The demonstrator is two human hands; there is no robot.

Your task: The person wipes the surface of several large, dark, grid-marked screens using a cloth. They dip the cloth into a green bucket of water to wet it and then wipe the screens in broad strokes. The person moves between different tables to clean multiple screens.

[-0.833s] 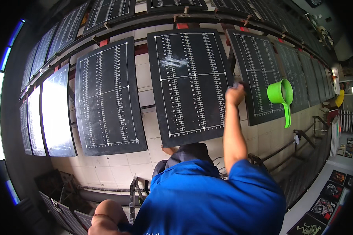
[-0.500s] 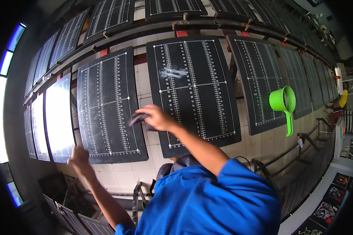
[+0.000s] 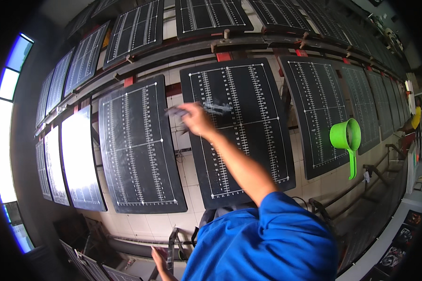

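Observation:
My right hand [image 3: 198, 121] is closed on a dark cloth [image 3: 175, 112] and reaches over the left edge of the middle black board [image 3: 261, 147]. That board carries white ruled lines and scale marks, with a pale smear [image 3: 218, 108] on its upper half. To its left lies a similar black board [image 3: 136, 161]. My left hand [image 3: 158, 258] is low near the bottom edge, away from the boards; its fingers look stretched out, with nothing seen in them.
A green dipper [image 3: 341, 136] rests on the board [image 3: 320, 136] at the right. More boards lie along the racks, with a rail [image 3: 183, 51] behind the front row. Brightly glaring boards [image 3: 79, 164] lie at the left. Far right, a person in yellow [image 3: 416, 121] is visible.
My right hand has moved up with the cloth, toward the middle board's smear. My left hand has dropped from the left board's front edge to the bottom. The view has shifted slightly.

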